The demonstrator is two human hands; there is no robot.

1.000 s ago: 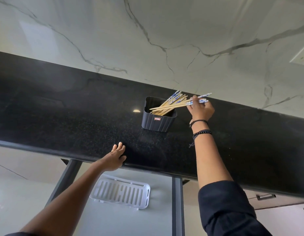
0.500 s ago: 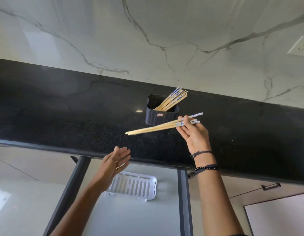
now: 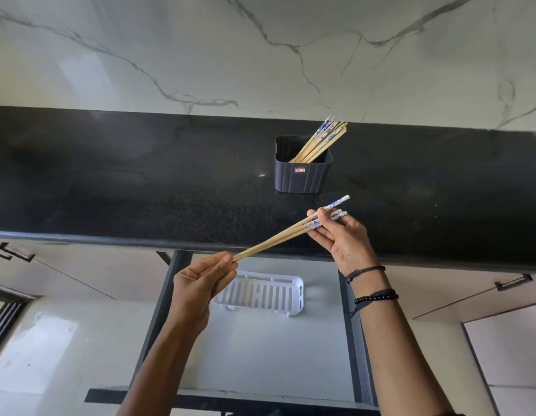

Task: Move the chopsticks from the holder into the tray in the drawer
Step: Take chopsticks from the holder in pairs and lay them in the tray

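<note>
Right hand (image 3: 345,241) pinches the patterned ends of the held chopsticks (image 3: 278,240); left hand (image 3: 197,283) pinches their tips, hiding them. Its fingers also cover the white tray's (image 3: 260,292) left edge.

The held chopsticks (image 3: 278,239) are pale bamboo-tan along the shafts with white tops printed in a blue pattern, and those left in the holder (image 3: 302,175) show the same colouring; the holder itself is dark charcoal grey with vertical ribs and a small label that looks red and white, though it is too small to read. The countertop (image 3: 140,190) is black with fine pale speckles, the wall (image 3: 200,49) behind is white marble with grey veins, the tray (image 3: 296,291) is white and slotted, the drawer (image 3: 275,355) has a pale grey floor with a dark grey frame, and the right wrist wears a black cord (image 3: 366,270) and a black beaded bracelet (image 3: 378,296).
</note>
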